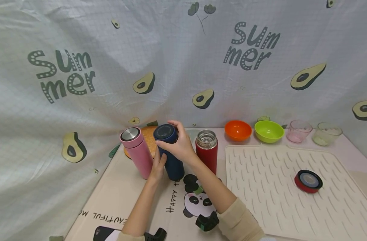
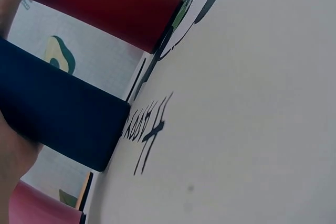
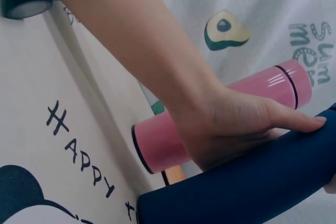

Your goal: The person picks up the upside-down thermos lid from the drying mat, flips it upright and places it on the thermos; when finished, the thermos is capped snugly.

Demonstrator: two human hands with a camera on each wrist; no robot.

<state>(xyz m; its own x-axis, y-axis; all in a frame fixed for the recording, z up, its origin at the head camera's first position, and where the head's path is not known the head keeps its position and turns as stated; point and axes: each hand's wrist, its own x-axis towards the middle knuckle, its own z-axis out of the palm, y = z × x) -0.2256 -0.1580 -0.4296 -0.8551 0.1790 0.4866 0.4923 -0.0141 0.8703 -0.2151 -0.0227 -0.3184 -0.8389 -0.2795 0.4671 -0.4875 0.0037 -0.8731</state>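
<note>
A navy blue thermos (image 1: 173,167) stands upright on the table with its lid on. Around its body my left hand (image 1: 158,166) holds it from the left side, the thumb on the front. My right hand (image 1: 181,144) grips the lid (image 1: 165,132) at the top, thumb in front and fingers behind. To the left stands a pink thermos (image 1: 138,155) with a steel-topped lid. On the right a red thermos (image 1: 206,157) stands with its steel mouth uncovered. The left wrist view shows the base of the navy thermos (image 2: 68,111) on the tablecloth.
A red and black lid (image 1: 308,181) lies on the beige ridged mat (image 1: 261,201) at the right. Behind it are an orange bowl (image 1: 238,131), a green bowl (image 1: 269,132) and two glass cups (image 1: 299,131). A round woven board (image 1: 150,135) stands behind the thermoses.
</note>
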